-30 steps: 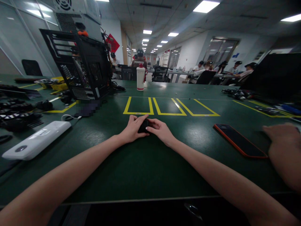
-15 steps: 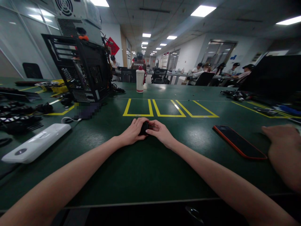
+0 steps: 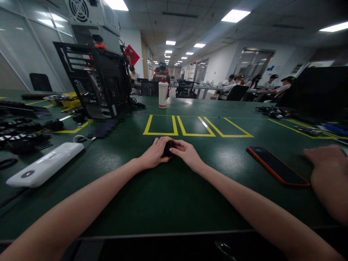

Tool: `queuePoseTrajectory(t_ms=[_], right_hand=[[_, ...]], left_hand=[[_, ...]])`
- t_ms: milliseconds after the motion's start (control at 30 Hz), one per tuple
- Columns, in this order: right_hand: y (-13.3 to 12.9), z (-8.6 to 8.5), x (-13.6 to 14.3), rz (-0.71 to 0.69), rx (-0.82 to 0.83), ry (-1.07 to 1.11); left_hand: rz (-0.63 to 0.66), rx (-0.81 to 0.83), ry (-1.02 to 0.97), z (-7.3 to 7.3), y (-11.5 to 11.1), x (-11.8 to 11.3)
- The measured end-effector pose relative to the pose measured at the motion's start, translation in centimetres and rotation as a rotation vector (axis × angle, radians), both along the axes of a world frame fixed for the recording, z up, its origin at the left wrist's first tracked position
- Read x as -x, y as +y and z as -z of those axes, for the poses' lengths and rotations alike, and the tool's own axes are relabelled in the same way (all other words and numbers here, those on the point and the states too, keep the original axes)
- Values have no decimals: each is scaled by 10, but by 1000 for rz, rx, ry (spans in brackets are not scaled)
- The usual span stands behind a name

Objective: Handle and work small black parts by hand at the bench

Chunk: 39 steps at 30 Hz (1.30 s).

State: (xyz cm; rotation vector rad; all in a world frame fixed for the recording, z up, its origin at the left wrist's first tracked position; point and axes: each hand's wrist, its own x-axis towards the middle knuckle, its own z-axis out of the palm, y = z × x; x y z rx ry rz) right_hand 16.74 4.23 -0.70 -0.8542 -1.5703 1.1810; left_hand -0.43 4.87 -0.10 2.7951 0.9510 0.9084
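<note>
Both my hands meet at a small black object (image 3: pixel 168 148) on the green table (image 3: pixel 174 195), just in front of the yellow tape marks. My left hand (image 3: pixel 156 152) is curled over its left side, fingers on top and thumb near the table. From the right, my right hand (image 3: pixel 185 152) pinches its edge between thumb and fingers. Most of the object lies hidden under the fingers, so its kind cannot be made out.
At left lie a white power bank (image 3: pixel 46 165) with a cable and an open black computer case (image 3: pixel 106 79). A white cup (image 3: pixel 163 95) stands behind the yellow tape (image 3: pixel 160 133). At right are an orange-edged phone (image 3: pixel 277 165) and another person's hand (image 3: pixel 326 159).
The whole view has shifted slightly, with the scene sitting a little lower and further right. Both hands keep nearly the same grip on the black object.
</note>
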Motion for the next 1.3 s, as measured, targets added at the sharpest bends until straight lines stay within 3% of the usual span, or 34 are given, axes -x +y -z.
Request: queuePoseTrajectory(t_ms=[200, 500, 833, 1067, 1300], right_hand=[[-3, -1, -1, -53, 21, 34], [1, -1, -1, 26, 51, 4], [-1, -1, -4, -115, 33, 51], [0, -3, 3, -6, 10, 41], [2, -3, 0, -40, 71, -13]], left_hand=[[2, 9, -8, -1, -1, 0], [-3, 8, 2, 0, -1, 0], [-6, 15, -7, -2, -1, -1], [-24, 17, -7, -1, 0, -1], [-45, 19, -3, -2, -3, -3]])
